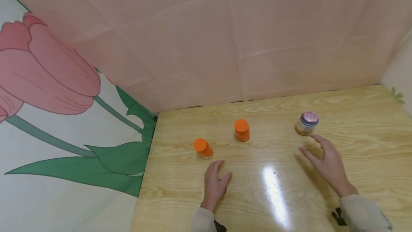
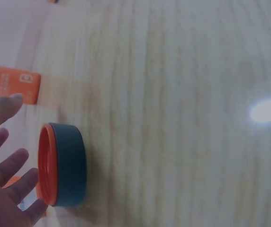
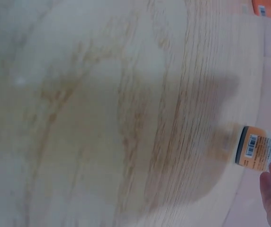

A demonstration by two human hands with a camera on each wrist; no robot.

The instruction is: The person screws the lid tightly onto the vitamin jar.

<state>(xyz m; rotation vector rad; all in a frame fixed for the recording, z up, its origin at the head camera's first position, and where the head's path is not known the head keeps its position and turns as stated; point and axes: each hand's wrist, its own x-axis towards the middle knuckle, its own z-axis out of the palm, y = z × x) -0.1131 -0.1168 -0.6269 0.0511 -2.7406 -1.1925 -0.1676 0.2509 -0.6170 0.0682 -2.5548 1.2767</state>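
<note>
In the head view, my left hand hovers over the table just in front of an orange bottle, thumb and fingers apart. A second orange bottle stands behind and to the right. In the left wrist view, a dark teal ring-shaped thing with an orange rim shows beside the fingertips; the head view does not show it. My right hand, thumb and forefinger spread, is close in front of a small jar with a patterned pinkish lid. Both hands hold nothing.
The wood-grain table meets a pink cloth backdrop at its far edge. A white wall panel with large tulips borders it on the left. A bright light reflection lies between my hands.
</note>
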